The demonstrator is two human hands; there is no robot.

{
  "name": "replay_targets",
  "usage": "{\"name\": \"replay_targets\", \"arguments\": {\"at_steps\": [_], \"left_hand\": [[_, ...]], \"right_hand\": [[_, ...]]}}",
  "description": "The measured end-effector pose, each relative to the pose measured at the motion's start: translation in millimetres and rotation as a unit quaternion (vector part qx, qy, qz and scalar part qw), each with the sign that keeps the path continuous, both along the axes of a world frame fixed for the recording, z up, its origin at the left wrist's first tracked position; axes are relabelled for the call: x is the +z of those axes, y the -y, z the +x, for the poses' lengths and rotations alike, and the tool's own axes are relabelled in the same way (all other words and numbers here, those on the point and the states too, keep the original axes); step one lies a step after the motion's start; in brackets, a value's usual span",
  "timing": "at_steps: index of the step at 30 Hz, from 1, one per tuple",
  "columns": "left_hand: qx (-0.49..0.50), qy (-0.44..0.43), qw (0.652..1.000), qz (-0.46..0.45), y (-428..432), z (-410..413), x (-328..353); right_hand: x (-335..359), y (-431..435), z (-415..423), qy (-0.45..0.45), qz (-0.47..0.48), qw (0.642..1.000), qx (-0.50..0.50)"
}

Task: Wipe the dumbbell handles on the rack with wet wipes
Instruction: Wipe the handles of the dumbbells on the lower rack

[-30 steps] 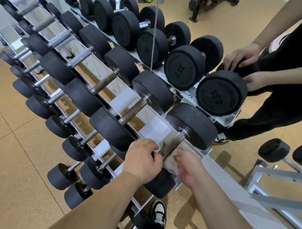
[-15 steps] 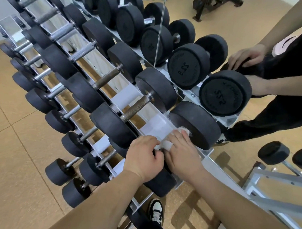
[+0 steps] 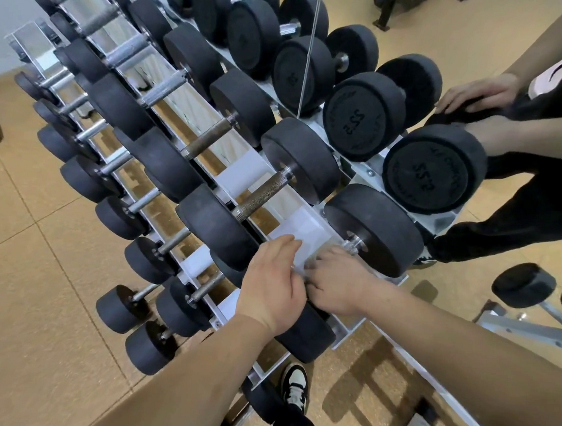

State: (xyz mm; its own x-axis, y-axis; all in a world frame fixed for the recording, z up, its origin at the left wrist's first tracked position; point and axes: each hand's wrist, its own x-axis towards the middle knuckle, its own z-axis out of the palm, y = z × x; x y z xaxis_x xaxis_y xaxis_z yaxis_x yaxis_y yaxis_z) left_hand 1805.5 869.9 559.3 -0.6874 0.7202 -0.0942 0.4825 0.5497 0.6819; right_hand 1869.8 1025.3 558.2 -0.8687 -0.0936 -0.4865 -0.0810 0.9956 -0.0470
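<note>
The nearest dumbbell (image 3: 374, 229) lies at the right end of the rack's top tier (image 3: 308, 228), with black round heads. Both my hands cover its handle; only the metal collar (image 3: 352, 244) by the far head shows. My left hand (image 3: 270, 285) holds the handle's near end, its fingers blurred. My right hand (image 3: 338, 281) grips the handle from the right with a white wet wipe (image 3: 302, 263) under its fingers; a blurred bit of wipe shows between the hands. The neighbouring dumbbell's knurled handle (image 3: 261, 194) is bare.
A long row of black dumbbells (image 3: 195, 63) fills the top tier; smaller ones (image 3: 120, 309) sit on lower tiers at left. A mirror (image 3: 307, 54) behind the rack reflects dumbbells and arms. A grey metal frame (image 3: 524, 329) and my shoe (image 3: 294, 385) are on the floor.
My right hand came from beside the bare handle up over it with the wipe and slid along it. My left hand stayed at the near end. The view moved closer.
</note>
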Motion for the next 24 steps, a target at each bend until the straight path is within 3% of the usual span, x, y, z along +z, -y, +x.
{"name": "replay_targets", "arguments": {"at_steps": [3,9,15,20,24], "left_hand": [[-0.011,0.003,1.0,-0.003,0.8,1.1,1.2],[-0.014,0.016,1.0,-0.01,0.1,0.4,2.4],[-0.011,0.026,0.999,-0.021,-0.6,0.9,3.8],[-0.011,0.025,0.999,-0.022,-0.3,-0.2,3.7],[-0.014,0.026,0.999,-0.027,-0.1,-1.7,2.9]], "right_hand": [[-3.9,-6.6,1.4,0.014,-0.027,0.999,0.022],[2.3,-21.4,-28.3,0.088,0.127,0.988,0.013],[-4.0,-6.7,-15.1,0.075,0.008,0.997,-0.011],[-2.9,-22.8,-24.5,0.062,0.139,0.988,0.032],[-2.0,-5.0,-13.3,0.048,0.022,0.998,0.036]]}}
